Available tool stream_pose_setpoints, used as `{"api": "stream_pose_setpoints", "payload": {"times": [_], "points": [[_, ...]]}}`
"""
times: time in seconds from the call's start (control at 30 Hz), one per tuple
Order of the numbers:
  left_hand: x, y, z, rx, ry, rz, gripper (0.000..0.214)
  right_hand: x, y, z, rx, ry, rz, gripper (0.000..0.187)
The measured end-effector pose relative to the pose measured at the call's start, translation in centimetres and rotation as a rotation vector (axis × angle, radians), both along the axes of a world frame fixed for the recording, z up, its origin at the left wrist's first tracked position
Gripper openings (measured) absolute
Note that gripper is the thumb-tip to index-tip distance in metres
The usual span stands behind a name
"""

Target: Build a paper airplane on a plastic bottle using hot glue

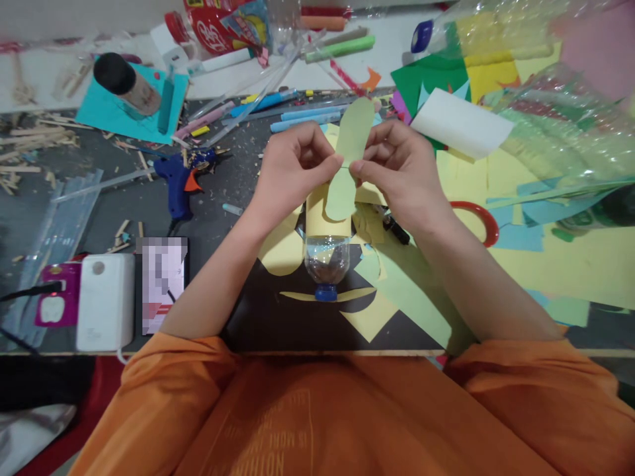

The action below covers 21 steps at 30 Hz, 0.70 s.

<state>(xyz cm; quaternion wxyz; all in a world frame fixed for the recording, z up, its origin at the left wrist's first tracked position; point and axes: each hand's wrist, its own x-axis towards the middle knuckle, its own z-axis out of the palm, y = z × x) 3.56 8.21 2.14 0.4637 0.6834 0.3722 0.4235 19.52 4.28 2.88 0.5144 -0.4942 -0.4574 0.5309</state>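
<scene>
Both of my hands pinch a pale green paper cut-out (pixel 353 142), shaped like two rounded lobes with a narrow waist, at its middle. My left hand (pixel 292 168) grips it from the left and my right hand (pixel 397 168) from the right, fingers closed on the waist. Just below the paper lies a small clear plastic bottle (pixel 326 261) wrapped in yellow paper, its blue cap (pixel 326 293) pointing toward me. Yellow and green paper offcuts (pixel 397 291) lie around the bottle on the dark table.
A blue glue gun (pixel 178 182) lies to the left, with a white power bank (pixel 105 301) and a phone (pixel 161 284) near the front edge. Red-handled scissors (pixel 479 221) and coloured paper sheets (pixel 546 258) cover the right. Markers (pixel 307 119), wooden sticks (pixel 30 142) and plastic bottles (pixel 560 125) crowd the back.
</scene>
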Motion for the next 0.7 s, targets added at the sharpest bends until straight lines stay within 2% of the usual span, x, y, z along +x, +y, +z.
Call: {"api": "stream_pose_setpoints", "payload": {"times": [0.13,0.4,0.57,0.7], "points": [[-0.06,0.21,-0.12,-0.020,0.064,0.015,0.026,0.14,-0.07,-0.06,0.023,0.000,0.023,0.023],[-0.27,0.28,0.28,0.010,0.125,-0.041,0.025,0.11,-0.11,0.02,0.032,0.041,0.047,0.023],[-0.19,0.14,0.33,0.007,0.129,-0.025,0.031,0.14,0.03,-0.48,0.071,0.117,0.052,0.013],[-0.15,0.19,0.05,0.050,0.139,-0.012,0.034,0.03,-0.16,-0.30,0.013,0.000,0.046,0.017]]}}
